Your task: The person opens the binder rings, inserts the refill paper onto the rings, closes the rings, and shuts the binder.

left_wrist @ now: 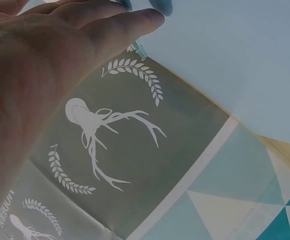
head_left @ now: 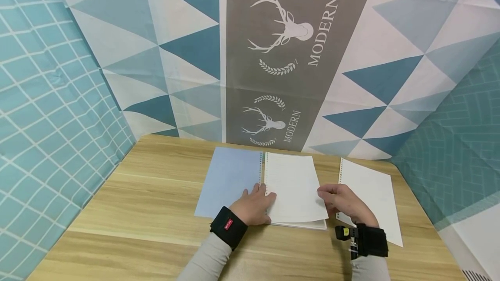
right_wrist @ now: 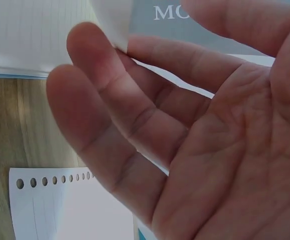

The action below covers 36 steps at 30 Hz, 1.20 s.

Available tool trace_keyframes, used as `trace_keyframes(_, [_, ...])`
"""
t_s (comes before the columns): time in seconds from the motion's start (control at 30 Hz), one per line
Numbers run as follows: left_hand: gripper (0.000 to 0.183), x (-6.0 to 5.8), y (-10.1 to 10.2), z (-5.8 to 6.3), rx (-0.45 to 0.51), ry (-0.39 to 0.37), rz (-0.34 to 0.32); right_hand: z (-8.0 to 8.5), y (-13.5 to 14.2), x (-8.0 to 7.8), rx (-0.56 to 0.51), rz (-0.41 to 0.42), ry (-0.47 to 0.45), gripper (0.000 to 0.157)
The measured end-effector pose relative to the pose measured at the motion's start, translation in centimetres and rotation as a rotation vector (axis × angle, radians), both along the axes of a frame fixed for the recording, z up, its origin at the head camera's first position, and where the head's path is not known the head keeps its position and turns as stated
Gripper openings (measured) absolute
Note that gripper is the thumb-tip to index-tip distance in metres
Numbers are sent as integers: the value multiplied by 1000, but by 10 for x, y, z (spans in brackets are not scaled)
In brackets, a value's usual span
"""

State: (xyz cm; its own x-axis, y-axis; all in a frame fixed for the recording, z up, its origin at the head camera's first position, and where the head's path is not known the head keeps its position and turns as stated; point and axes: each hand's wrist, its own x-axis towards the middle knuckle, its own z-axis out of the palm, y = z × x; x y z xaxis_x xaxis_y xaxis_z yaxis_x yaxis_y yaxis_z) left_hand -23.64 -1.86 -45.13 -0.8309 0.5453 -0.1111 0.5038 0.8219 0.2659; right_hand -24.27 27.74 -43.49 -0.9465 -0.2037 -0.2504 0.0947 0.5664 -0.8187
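Observation:
A ring-bound notebook (head_left: 234,181) lies open on the table, its light blue cover side to the left and its stack of white pages to the right. My left hand (head_left: 254,206) rests across the binding with fingers spread, thumb on the top page. At the right edge of the pages, my right hand (head_left: 345,203) pinches the top page (head_left: 294,190), whose lower edge is raised off the stack. The right wrist view shows the lifted paper (right_wrist: 112,20) at the fingertips, with faint ruled lines on the pages below. Part of the binding is hidden beneath the left hand.
A loose white sheet (head_left: 375,198) with punched holes down its left edge lies to the right, partly beneath the right hand. Behind the wooden table (head_left: 156,211) hangs a patterned cloth (head_left: 187,55) with deer heads and triangles. Blue tiled-pattern sheets flank both sides.

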Motion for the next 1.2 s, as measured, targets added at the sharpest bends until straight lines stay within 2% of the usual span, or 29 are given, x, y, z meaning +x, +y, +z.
trace_keyframes(0.37, [51, 0, 2, 0, -6, 20, 0, 2, -5, 0, 91, -4, 61, 52])
trace_keyframes(0.6, [55, 2, 4, 0, -13, 13, 1, 3, -8, 2, 138, 8, 61, 58])
trace_keyframes(0.87, [58, 2, 4, 1, -5, -3, 10, -6, -13, -4, 198, 6, 55, 57])
trace_keyframes(1.2, [57, 3, 3, 0, -6, 0, 13, -8, -13, -5, 172, -28, 16, 56])
